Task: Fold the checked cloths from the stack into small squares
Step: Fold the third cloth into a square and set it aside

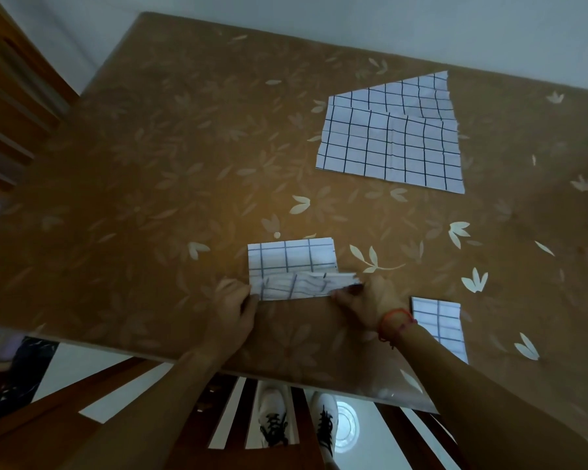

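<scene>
**Left hand** [233, 312]: your fingers pinch the near left corner of the cloth [291, 261].

**Right hand** [367, 298]: your fingers pinch the near right corner of the same cloth. A red bracelet [392, 322] sits on that wrist.

**Cloth:** it lies close to the near edge of the table [150, 198], about midway along it, as a small rectangle. Its near strip is raised off the top and turned toward the far edge, and that part is blurred.

**Handling (a judgement):**
- It looks light, thin and limp, and is likely to slide on the glossy table cover.
- Hold it at the two near corners, as you do now, and pinch through every layer so none slips out of line.
- Press the crease flat once the edges meet.

**Folded square** [438, 320]: it lies just right of your right forearm, near the near edge.

**Stack** [391, 144]: it sits toward the far right corner, well apart from your hands, with its layers offset. A sliver of checked cloth shows at the right border of the view. You cannot tell what it belongs to.

**Room:**
- There is a broad bare top to the left and beyond the cloth.
- There is little margin between your hands and the near edge.
- A chair back [218, 412] stands just below that edge.
</scene>
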`<move>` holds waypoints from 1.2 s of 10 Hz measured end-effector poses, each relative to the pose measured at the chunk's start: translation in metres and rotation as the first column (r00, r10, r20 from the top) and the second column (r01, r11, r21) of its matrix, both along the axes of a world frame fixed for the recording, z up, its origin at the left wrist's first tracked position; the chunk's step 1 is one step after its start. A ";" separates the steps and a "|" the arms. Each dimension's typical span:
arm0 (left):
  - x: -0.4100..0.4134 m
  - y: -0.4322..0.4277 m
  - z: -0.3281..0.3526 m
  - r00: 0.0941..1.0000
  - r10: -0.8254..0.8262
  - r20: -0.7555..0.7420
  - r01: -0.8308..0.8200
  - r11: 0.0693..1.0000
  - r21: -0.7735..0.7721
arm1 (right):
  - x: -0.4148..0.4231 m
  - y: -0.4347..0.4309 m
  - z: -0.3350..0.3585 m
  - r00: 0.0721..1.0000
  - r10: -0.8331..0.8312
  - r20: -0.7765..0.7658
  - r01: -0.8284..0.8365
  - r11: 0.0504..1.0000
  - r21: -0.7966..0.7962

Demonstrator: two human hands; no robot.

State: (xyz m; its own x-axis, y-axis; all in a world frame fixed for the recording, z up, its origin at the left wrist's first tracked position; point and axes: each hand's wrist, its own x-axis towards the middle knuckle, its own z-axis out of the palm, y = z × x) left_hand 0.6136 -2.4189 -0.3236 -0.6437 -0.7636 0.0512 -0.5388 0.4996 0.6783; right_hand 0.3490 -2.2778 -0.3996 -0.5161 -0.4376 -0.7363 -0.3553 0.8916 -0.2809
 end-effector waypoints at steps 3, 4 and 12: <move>-0.003 -0.006 0.008 0.963 0.159 0.216 -0.172 0.984 0.042 | 0.041 -0.032 0.109 0.992 -0.026 -0.127 -0.012 0.957 -0.289; -0.004 -0.006 0.012 0.959 0.156 0.237 -0.161 0.987 0.002 | 0.041 -0.035 0.097 0.990 0.012 -0.139 -0.063 0.928 -0.367; 0.000 -0.036 -0.032 0.806 -0.180 0.564 0.351 0.913 -0.210 | 0.066 -0.071 0.087 0.728 0.238 -0.643 -0.562 0.744 -0.361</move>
State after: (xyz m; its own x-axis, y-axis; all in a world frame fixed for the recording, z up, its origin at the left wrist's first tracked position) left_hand 0.6136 -2.4547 -0.3557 -0.8111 -0.5620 -0.1617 -0.5823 0.8020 0.1335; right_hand 0.4148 -2.3483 -0.3130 -0.4189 -0.9080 -0.0075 -0.8700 0.4038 -0.2830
